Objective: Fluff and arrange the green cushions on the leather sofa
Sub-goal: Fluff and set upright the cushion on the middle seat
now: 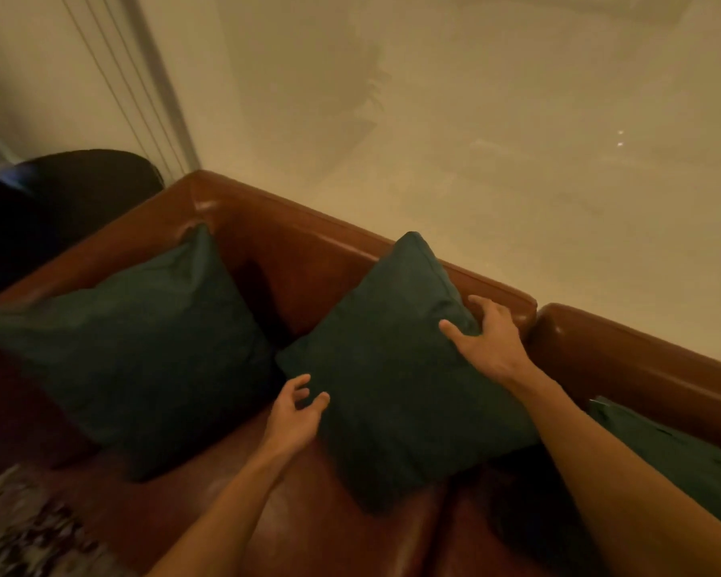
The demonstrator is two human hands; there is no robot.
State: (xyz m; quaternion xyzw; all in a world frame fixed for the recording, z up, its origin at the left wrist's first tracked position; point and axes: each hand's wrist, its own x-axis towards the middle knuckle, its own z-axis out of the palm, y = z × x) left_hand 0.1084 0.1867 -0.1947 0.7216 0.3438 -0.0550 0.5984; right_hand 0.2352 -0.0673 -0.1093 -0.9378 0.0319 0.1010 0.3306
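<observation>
Squaring the middle cushion (396,368): right hand (490,339) clamped at its 2 o'clock corner, left hand (296,410) open at 8. Next: plump it against the sofa (309,239) back

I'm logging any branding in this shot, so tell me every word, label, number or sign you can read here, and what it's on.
None can be read.
Middle green cushion, between the left hand and right hand: plain fabric, no tag visible.
Left green cushion: plain too.
Third green cushion: mostly cut off, nothing legible.
Leather sofa: no label shows.
Patterned rug: blurred pattern, no letters.
</observation>
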